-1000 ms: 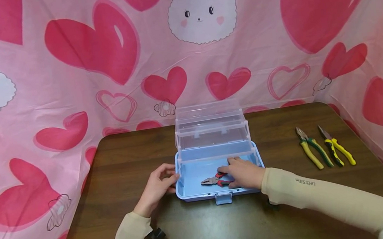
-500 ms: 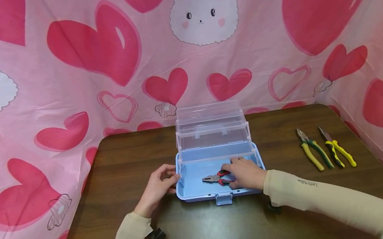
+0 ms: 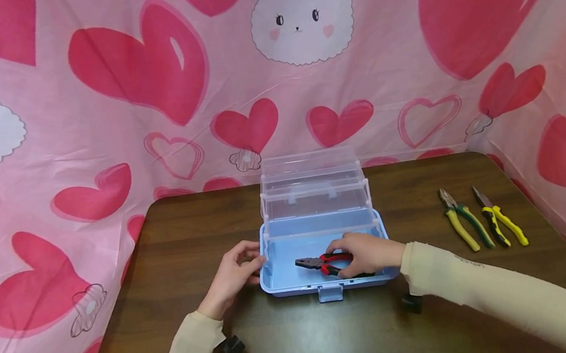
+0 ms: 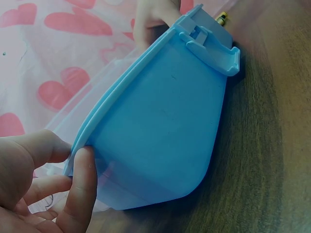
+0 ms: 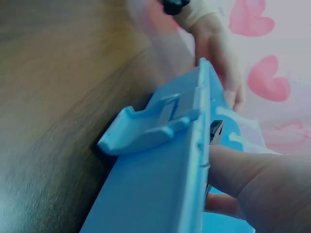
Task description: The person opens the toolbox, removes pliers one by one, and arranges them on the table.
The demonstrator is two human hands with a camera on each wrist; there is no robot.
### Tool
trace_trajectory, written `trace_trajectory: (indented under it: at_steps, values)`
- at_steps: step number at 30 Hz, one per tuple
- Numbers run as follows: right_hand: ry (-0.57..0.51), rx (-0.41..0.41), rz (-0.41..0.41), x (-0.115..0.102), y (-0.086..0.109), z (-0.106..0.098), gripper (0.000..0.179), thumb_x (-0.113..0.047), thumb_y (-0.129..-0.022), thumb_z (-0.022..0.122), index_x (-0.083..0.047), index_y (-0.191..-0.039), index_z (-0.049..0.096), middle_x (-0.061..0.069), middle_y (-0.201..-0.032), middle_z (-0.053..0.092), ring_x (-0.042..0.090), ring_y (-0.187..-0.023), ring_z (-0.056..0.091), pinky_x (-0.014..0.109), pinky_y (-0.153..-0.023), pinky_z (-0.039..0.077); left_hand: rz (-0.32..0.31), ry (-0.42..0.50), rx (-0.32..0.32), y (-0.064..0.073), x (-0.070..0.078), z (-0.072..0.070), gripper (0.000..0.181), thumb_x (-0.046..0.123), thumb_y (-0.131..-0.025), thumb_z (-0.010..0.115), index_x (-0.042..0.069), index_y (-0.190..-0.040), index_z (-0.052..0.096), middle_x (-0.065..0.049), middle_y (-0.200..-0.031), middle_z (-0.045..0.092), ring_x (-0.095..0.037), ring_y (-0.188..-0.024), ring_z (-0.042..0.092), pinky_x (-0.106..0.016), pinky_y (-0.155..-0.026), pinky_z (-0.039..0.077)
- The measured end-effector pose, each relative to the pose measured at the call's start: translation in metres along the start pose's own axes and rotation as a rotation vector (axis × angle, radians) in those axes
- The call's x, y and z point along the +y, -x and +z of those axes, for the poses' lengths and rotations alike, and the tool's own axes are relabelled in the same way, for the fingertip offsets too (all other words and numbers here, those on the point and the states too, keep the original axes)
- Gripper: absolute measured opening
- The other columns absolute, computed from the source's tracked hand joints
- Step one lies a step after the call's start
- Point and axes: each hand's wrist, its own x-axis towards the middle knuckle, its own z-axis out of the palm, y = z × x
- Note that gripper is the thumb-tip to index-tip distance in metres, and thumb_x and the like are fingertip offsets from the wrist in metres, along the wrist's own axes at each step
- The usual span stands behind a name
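A light-blue plastic toolbox [image 3: 295, 291] stands on the table, its clear lid [image 3: 312, 173] and see-through trays raised at the back. My left hand [image 3: 232, 275] pinches the box's left rim; in the left wrist view, thumb and fingers are on either side of the edge. Inside the box, my right hand [image 3: 368, 251] grips the red-and-black handles of a pair of pliers [image 3: 310, 263]. Their dark jaws point left, above the box floor. The right wrist view shows only the dark head of the pliers behind the front wall, past the thumb; the handles are mostly hidden.
At the right lie green-and-yellow handled pliers [image 3: 461, 221] and long-nose pliers [image 3: 498, 217] with yellow-and-black handles. The front latch [image 3: 330, 293] of the box hangs down. A pink heart-patterned cloth [image 3: 176, 95] stands behind the wooden table [image 3: 190, 226].
My right hand has shifted slightly right and now grips the pliers' handles more fully. The pliers have turned, their head looking darker. The left hand stays on the rim.
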Motion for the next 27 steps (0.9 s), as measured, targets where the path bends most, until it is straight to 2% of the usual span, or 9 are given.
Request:
trace_trajectory:
  at_steps: [4, 9, 15, 20, 27]
  values:
    - [-0.070, -0.019, -0.040, 0.003, 0.003, -0.004, 0.046, -0.025, -0.090, 0.082, -0.011, -0.132, 0.068, 0.001, -0.109, 0.063, 0.018, -0.092, 0.054, 0.035, -0.078, 0.050, -0.003, -0.005, -0.004, 0.000, 0.000, 0.000, 0.038, 0.013, -0.097, 0.074, 0.004, -0.133, 0.064, -0.016, -0.111, 0.066, -0.023, -0.077, 0.068, -0.033, -0.069, 0.063]
    - [-0.082, -0.023, -0.081, 0.005, 0.008, -0.008, 0.048, -0.028, -0.090, 0.081, -0.011, -0.133, 0.068, 0.000, -0.109, 0.063, 0.019, -0.093, 0.054, 0.034, -0.078, 0.049, -0.010, -0.006, -0.002, 0.001, 0.000, 0.000, 0.038, 0.013, -0.097, 0.074, 0.004, -0.133, 0.064, -0.015, -0.111, 0.067, -0.023, -0.077, 0.068, -0.034, -0.069, 0.063]
    - [-0.117, -0.017, -0.088, 0.005, 0.016, -0.012, 0.050, -0.028, -0.089, 0.081, -0.011, -0.134, 0.068, 0.003, -0.107, 0.063, 0.021, -0.092, 0.056, 0.034, -0.074, 0.049, -0.010, -0.001, -0.001, 0.001, 0.000, 0.000, 0.039, 0.013, -0.097, 0.075, 0.004, -0.133, 0.064, -0.015, -0.110, 0.066, -0.023, -0.078, 0.068, -0.034, -0.069, 0.063]
    - [-0.126, 0.000, -0.102, 0.004, 0.023, -0.016, 0.050, -0.029, -0.089, 0.081, -0.012, -0.134, 0.068, 0.008, -0.109, 0.064, 0.022, -0.093, 0.056, 0.035, -0.074, 0.050, -0.007, -0.001, -0.006, 0.001, -0.001, -0.001, 0.039, 0.013, -0.097, 0.074, 0.004, -0.133, 0.063, -0.015, -0.110, 0.067, -0.023, -0.077, 0.068, -0.033, -0.069, 0.063]
    - [-0.082, 0.026, -0.097, 0.002, 0.035, -0.021, 0.051, -0.030, -0.088, 0.082, -0.013, -0.134, 0.068, 0.005, -0.107, 0.064, 0.021, -0.093, 0.057, 0.033, -0.074, 0.052, 0.003, -0.008, -0.022, 0.001, -0.001, -0.002, 0.040, 0.015, -0.098, 0.073, 0.003, -0.135, 0.062, -0.016, -0.112, 0.066, -0.023, -0.078, 0.068, -0.032, -0.069, 0.062]
